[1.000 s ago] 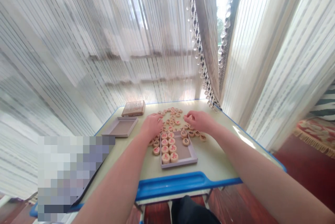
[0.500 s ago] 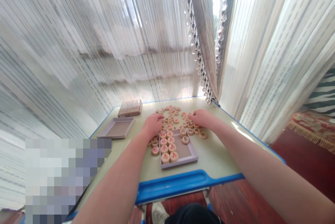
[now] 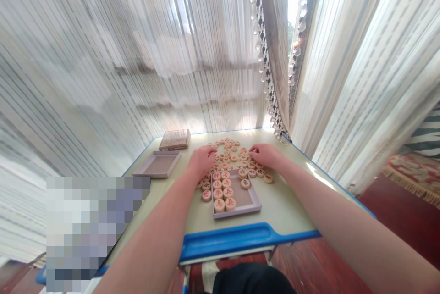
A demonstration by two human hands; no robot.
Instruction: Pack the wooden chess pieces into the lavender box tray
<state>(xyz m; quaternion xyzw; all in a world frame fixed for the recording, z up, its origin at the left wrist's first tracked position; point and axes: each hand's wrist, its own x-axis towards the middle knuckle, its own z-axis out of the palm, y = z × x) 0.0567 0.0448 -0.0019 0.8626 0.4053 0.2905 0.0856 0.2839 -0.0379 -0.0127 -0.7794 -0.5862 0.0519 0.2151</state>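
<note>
- Both hands have scarcely shifted over the past second, staying among the loose wooden chess discs [image 3: 229, 143] on the surface [image 3: 292, 202].
- The left hand [image 3: 202, 161] lies flat and released on the discs; the right hand [image 3: 266, 154] curls over others, grip impossible to tell.
- Nearer, a grey tray [image 3: 256, 200] holds more discs in rows.

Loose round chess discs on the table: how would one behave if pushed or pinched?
The discs look like thick flat wood: probably rigid and light. Lying flat on the smooth table, one would likely slide rather than roll. They crowd together by the right hand, so a push probably nudges neighbours.
</note>
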